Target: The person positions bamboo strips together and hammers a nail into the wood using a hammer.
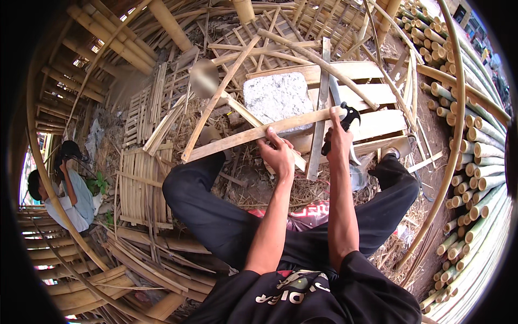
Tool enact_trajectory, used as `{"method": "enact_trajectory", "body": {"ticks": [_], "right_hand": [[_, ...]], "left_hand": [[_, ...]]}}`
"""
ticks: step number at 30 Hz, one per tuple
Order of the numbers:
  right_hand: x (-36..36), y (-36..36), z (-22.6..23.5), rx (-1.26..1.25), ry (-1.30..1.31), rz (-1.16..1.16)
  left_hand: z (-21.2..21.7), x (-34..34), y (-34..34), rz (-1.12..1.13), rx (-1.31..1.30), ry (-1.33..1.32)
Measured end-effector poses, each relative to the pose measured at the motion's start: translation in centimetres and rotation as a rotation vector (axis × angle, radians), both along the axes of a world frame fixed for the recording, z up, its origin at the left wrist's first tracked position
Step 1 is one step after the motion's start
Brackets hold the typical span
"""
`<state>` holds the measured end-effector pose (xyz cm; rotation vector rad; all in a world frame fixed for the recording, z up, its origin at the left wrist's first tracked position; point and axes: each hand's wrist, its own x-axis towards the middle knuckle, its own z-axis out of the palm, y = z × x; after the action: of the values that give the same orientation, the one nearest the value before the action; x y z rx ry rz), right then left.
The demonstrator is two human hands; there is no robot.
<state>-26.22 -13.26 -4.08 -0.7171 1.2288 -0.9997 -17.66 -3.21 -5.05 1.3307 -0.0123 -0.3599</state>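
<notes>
A long flat bamboo slat (232, 141) lies slantwise across both hands. My left hand (278, 155) is closed round its middle, fingers over the upper edge. My right hand (340, 137) grips a black-handled tool (352, 116), its kind partly hidden by my fingers, and rests against the slat's right end. Just beyond the slat sits a pale, rough stone block (278, 97). A second bamboo strip (245, 114) runs under my left hand. Close to my right hand, a narrow greyish slat (319, 129) stands lengthwise beside the block.
Bamboo lattice pieces (141, 191) and loose strips lie on the left. Wide pale boards (372, 94) lie beyond my right hand. Stacked bamboo poles (480, 173) fill the right side. Another person (75, 200) sits at the far left. Bent bamboo hoops (456, 108) cross near the rim.
</notes>
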Motion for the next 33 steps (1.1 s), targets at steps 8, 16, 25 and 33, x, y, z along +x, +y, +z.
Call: {"method": "enact_trajectory", "body": {"ticks": [8,16,25,33], "right_hand": [[-0.9,-3.1,-2.1,-0.135,-0.206,-0.170],[-0.9,-2.4,-3.3,-0.166,-0.254,-0.221],[-0.7,-0.1,-2.8,-0.029,-0.236,0.004],[-0.1,-0.6,-2.5,-0.059,-0.139,0.056]], "left_hand": [[-0.2,-0.6,-0.5,0.034,-0.027,0.054],[-0.3,-0.4,-0.7,0.050,-0.024,0.069],[-0.7,-0.1,-0.7,0.026,-0.001,0.027],[-0.8,0.0,-0.6,0.023,-0.010,0.026]]}}
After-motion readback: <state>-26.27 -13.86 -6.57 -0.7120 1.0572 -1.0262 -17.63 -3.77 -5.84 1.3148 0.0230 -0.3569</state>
